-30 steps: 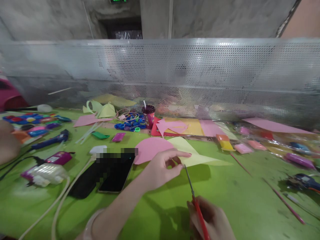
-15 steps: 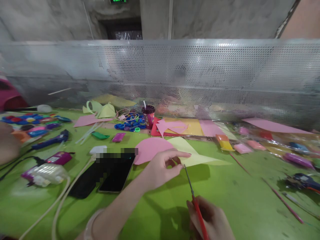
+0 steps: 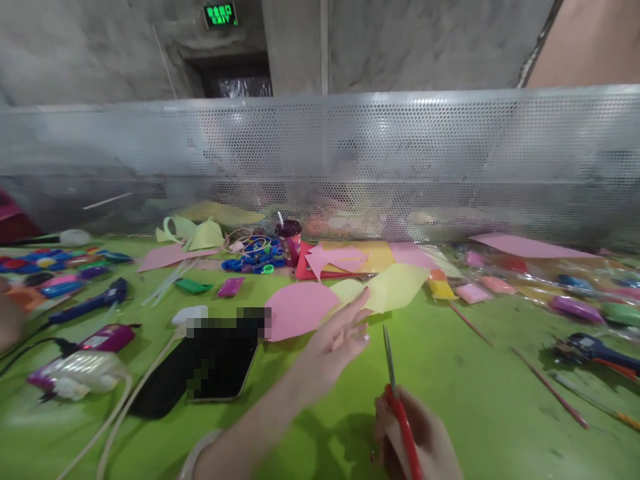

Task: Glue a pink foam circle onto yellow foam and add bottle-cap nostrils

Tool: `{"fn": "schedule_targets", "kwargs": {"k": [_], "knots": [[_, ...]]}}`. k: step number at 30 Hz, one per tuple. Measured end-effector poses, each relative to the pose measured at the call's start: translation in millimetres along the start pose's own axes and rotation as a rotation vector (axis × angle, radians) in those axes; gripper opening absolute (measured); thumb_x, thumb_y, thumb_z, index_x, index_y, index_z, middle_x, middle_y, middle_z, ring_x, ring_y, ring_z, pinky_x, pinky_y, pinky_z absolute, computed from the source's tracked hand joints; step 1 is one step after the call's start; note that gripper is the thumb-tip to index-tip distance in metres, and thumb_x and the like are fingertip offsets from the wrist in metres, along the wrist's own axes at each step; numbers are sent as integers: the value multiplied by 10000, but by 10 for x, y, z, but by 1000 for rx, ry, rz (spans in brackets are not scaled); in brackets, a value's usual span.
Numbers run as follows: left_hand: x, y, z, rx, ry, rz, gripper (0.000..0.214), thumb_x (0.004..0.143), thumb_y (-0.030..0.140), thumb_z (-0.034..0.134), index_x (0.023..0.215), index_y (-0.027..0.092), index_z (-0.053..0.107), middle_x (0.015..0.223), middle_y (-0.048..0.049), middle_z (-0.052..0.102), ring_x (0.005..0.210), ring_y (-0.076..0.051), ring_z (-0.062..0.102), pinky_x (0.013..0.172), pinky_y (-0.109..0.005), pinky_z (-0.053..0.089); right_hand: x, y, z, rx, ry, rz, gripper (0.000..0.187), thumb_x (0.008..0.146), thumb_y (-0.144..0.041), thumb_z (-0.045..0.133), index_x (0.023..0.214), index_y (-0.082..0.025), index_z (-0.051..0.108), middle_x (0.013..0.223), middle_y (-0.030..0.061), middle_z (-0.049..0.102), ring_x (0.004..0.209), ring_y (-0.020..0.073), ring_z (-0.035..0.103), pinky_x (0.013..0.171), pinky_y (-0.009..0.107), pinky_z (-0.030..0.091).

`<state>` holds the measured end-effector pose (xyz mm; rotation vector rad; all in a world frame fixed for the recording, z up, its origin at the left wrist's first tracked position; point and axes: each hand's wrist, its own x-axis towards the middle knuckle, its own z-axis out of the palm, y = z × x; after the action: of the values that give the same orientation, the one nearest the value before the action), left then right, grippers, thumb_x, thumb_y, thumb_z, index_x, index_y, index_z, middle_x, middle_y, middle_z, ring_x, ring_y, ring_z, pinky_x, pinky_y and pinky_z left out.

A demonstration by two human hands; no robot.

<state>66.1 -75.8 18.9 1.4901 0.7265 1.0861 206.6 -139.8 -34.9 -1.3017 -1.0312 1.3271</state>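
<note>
My right hand [image 3: 417,433] grips a pair of red-handled scissors [image 3: 404,420], whose blades point away from me and look nearly closed. To its left, my left hand [image 3: 337,340] reaches over the green table with its fingers stretched and apart. Its fingertips are at the near edge of a pale yellow paper piece [image 3: 400,287]; whether they touch it I cannot tell. A rounded pink paper piece [image 3: 300,310] lies just behind the left hand, partly covered by the wrist side of the hand. The scissor tips stand apart from both papers.
Left of my forearm lie a black phone [image 3: 230,367] and a white cable [image 3: 117,423]. A drink cup [image 3: 289,243] with a straw stands at the back before a perforated metal screen [image 3: 425,167]. Glue guns [image 3: 93,303], clay packets [image 3: 575,310] and a pink stick [image 3: 550,387] lie around. Another person's hand [image 3: 10,320] is far left.
My left hand's fingers have opened from a curled pinch by the yellow paper. That paper now lies turned, its tip pointing up right. The scissors have turned more upright; the view has tilted up.
</note>
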Motion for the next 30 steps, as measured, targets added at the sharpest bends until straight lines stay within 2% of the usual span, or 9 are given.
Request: {"fn": "schedule_targets", "kwargs": {"k": [3,6,11,16,23,30], "knots": [[-63,19,41,34,-108,-39,669,879,375,483,1439,342,119,1510,-43,204,1374,-261,201,1114,-498,156,21,-18,29,18,3,-40,449,673,-621,617,646,-197,473,513,-52,429,415,82,426,386,197,336],[-114,20,66,20,-215,-40,800,869,443,487,1435,330,-66,1533,-47,77,1393,-268,99,1111,-524,94,14,-32,13,13,-12,-69,459,664,-638,612,669,-201,473,545,-29,483,448,108,482,420,219,383],[-165,-45,89,9,-298,-26,894,832,527,507,1428,306,-122,1533,-70,9,1396,-267,72,1121,-493,65,-29,-6,-43,-27,10,-74,444,692,-634,580,695,-205,467,528,-31,477,413,88,412,371,203,328],[-195,-57,91,54,-320,-37,882,825,538,506,1430,323,-98,1534,-56,36,1397,-265,76,1126,-492,64,-30,2,-72,-66,8,-52,431,718,-617,558,661,-204,449,530,-32,462,415,83,395,371,197,341],[-220,-39,121,72,-361,26,912,822,543,504,1419,300,-142,1528,-90,80,1374,-303,180,1107,-515,162,-23,-45,-88,-91,59,-105,464,645,-644,605,619,-193,498,575,5,526,520,142,507,490,247,449],[-250,-22,149,36,-382,55,884,815,588,453,1417,312,-132,1493,-91,246,1345,-287,268,1081,-494,255,-33,-20,-74,-27,30,-69,409,672,-588,621,657,-195,507,599,-1,522,516,140,508,465,241,429]]}}
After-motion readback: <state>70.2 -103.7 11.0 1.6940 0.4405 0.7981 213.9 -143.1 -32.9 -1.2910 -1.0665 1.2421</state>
